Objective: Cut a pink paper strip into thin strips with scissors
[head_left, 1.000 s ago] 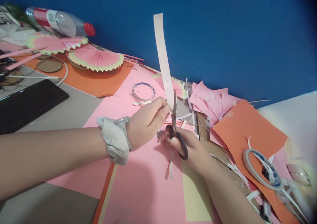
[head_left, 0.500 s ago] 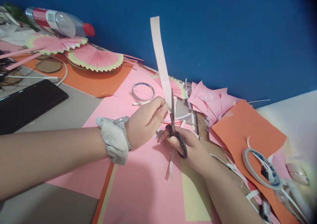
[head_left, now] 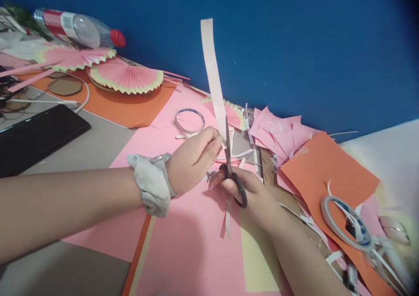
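My left hand (head_left: pixel 198 156) pinches the lower end of a long pale pink paper strip (head_left: pixel 213 77), which stands upright and leans slightly left. A pair of black-handled scissors (head_left: pixel 240 190) is held in my right hand (head_left: pixel 250 191), fingers through the loops. The blades point upward along the strip's right edge, close to my left fingertips; whether they are cutting into it I cannot tell. Beneath my hands lie sheets of pink paper (head_left: pixel 183 252). A narrow white strip (head_left: pixel 228 224) hangs or lies below my right hand.
Pleated pink paper fans (head_left: pixel 129 78) and a plastic bottle (head_left: pixel 85 30) lie at the back left, near a black phone (head_left: pixel 42 139). A tape ring (head_left: pixel 190 120) is behind my left hand. Orange paper (head_left: pixel 330 171), a tape roll (head_left: pixel 327 217) and a mouse (head_left: pixel 393 229) are at right.
The paper strip's top has shifted very slightly right and up. Both hands and the scissors stay nearly in place.
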A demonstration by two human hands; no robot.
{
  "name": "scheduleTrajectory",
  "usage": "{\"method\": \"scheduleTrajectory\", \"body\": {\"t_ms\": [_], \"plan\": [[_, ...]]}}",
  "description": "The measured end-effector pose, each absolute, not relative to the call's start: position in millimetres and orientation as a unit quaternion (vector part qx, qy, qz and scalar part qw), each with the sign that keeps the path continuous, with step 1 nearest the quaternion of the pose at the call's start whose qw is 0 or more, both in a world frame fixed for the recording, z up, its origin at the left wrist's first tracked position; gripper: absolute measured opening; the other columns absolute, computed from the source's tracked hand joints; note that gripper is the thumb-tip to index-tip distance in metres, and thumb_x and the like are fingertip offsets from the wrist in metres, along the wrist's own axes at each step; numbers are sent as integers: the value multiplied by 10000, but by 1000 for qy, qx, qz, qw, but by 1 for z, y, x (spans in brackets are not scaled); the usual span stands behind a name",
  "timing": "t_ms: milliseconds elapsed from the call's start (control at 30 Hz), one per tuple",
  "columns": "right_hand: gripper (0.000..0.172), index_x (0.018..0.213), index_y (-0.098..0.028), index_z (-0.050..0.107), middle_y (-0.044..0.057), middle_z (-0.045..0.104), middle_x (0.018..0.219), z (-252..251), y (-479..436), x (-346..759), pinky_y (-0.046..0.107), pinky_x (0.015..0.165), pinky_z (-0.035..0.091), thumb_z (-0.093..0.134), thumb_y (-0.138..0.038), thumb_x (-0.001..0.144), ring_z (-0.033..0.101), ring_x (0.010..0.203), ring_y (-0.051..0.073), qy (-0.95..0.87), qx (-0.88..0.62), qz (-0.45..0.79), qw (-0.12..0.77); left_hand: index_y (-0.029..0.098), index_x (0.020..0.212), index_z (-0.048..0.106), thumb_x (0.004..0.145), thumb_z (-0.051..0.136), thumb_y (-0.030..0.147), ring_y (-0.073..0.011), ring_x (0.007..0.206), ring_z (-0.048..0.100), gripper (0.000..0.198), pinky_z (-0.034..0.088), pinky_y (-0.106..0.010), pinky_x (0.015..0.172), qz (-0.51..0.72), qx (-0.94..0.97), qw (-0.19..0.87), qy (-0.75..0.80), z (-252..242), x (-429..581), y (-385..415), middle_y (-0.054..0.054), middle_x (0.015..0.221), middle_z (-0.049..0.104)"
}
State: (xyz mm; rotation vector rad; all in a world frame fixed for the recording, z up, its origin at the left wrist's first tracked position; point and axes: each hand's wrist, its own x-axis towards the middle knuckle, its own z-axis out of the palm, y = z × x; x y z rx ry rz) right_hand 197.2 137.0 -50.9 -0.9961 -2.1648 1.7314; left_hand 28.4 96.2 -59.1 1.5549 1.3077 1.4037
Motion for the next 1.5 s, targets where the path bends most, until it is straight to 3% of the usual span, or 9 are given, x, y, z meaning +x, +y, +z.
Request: {"method": "scheduleTrajectory", "body": {"t_ms": [267, 667, 867, 1133, 1500], "plan": [[415, 662, -184, 439, 4, 478, 708, -53, 138, 197, 248, 551, 384, 501, -544, 860, 439, 630, 130, -728, -344, 586, 95, 211, 738, 354, 963, 297, 298, -119, 559, 372, 248, 336, -272, 548, 545, 590, 344, 487, -60, 28, 96, 27, 629, 399], [382, 695, -169, 514, 16, 521, 740, -53, 137, 198, 256, 546, 380, 521, -514, 860, 423, 587, 119, -724, -355, 583, 95, 209, 746, 344, 964, 296, 308, -115, 551, 358, 244, 339, -269, 523, 545, 588, 352, 483, -60, 28, 96, 24, 628, 389], [384, 709, -167, 522, -2, 477, 655, -52, 137, 198, 258, 548, 374, 516, -521, 859, 430, 587, 131, -729, -356, 578, 93, 207, 748, 345, 962, 306, 302, -110, 551, 353, 237, 331, -255, 520, 547, 590, 355, 476, -61, 27, 96, 28, 626, 386], [317, 787, -164, 537, 12, 515, 728, -56, 136, 198, 247, 574, 362, 553, -473, 855, 452, 639, 140, -706, -353, 608, 83, 196, 718, 358, 969, 291, 314, -96, 556, 364, 286, 332, -240, 539, 558, 571, 336, 500, -60, 26, 95, 35, 628, 381], [348, 779, -167, 550, 23, 558, 757, -51, 137, 196, 252, 612, 386, 549, -510, 839, 506, 705, 169, -722, -351, 592, 74, 200, 703, 341, 965, 295, 309, -98, 542, 376, 288, 336, -243, 541, 544, 587, 301, 519, -59, 26, 96, 40, 607, 380]]}}
